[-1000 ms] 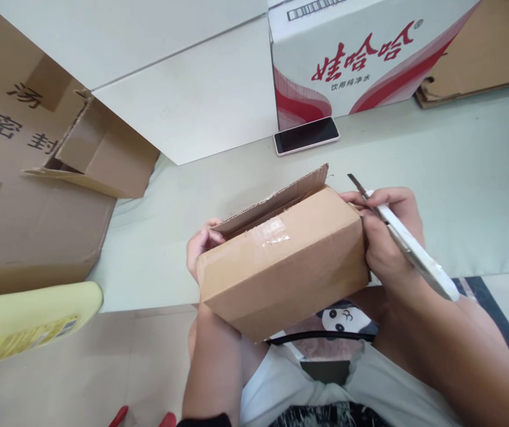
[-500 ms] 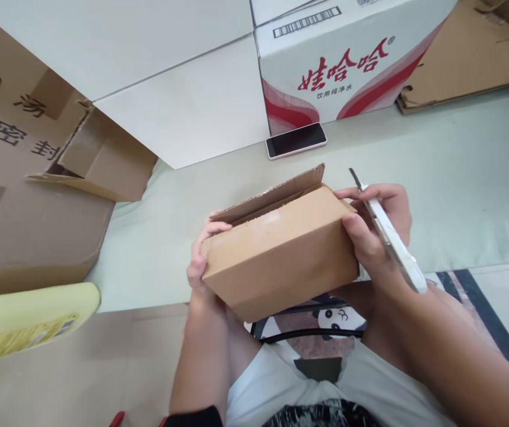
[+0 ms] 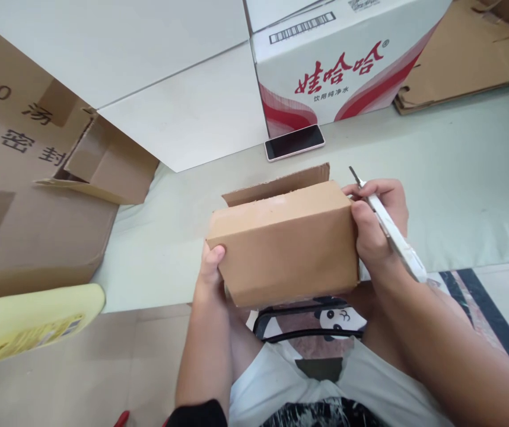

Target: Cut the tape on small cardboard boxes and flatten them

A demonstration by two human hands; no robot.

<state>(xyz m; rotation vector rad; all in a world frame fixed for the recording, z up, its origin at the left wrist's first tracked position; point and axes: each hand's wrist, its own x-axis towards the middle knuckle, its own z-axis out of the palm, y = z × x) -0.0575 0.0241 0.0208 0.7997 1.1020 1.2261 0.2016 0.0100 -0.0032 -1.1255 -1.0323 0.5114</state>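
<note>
A small brown cardboard box (image 3: 288, 255) is held up in front of me, tilted, with a flap (image 3: 276, 185) standing out along its far edge. My left hand (image 3: 211, 264) grips its left end, thumb on the near face and the other fingers hidden behind. At the right end, my right hand (image 3: 379, 219) steadies the box while also keeping a white utility knife (image 3: 392, 231) in its grasp. The knife's blade is out and points up and away, clear of the cardboard. What is inside the box cannot be seen.
A smartphone (image 3: 295, 143) lies on the pale green cloth (image 3: 459, 178) beside a white and red carton (image 3: 347, 77). Large brown cartons (image 3: 36, 219) stand on the left, behind a yellow container (image 3: 36, 320). Flattened cardboard (image 3: 468, 59) rests at the back right.
The box has been turned so its near face shows more and its near bottom edge has risen. My left thumb has moved onto that face. The knife stays in my right hand.
</note>
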